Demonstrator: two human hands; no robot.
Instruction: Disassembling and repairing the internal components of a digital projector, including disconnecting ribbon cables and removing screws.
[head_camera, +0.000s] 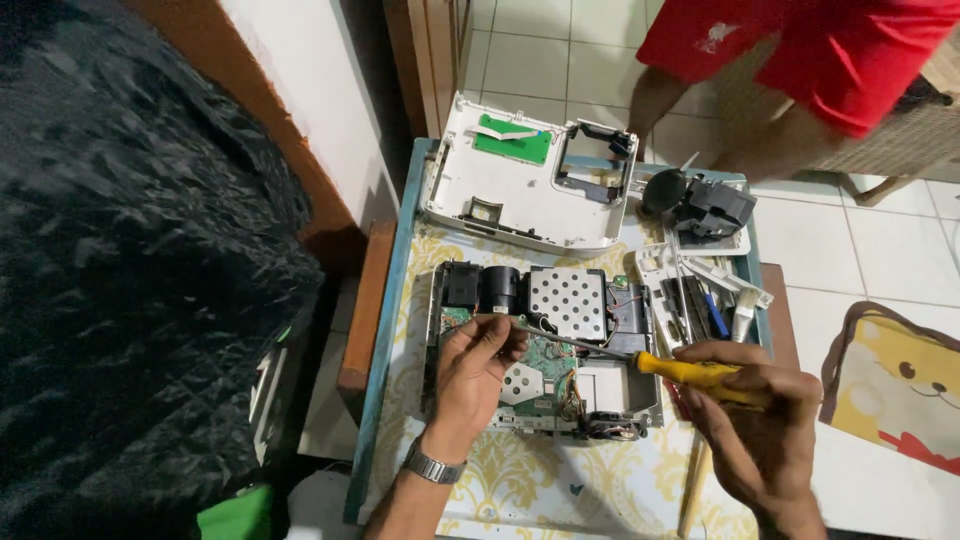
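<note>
Right hand (757, 420) gripping screwdriver (640, 360), left hand (478, 362) on opened device (545, 350)

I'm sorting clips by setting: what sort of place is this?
Probably a home used for repairs: tiled floor, a small cloth-covered table holding an opened device and its removed white cover, with loose tools.

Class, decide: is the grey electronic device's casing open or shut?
Open: the white top cover lies apart behind the grey electronic device, green circuit board exposed.
</note>
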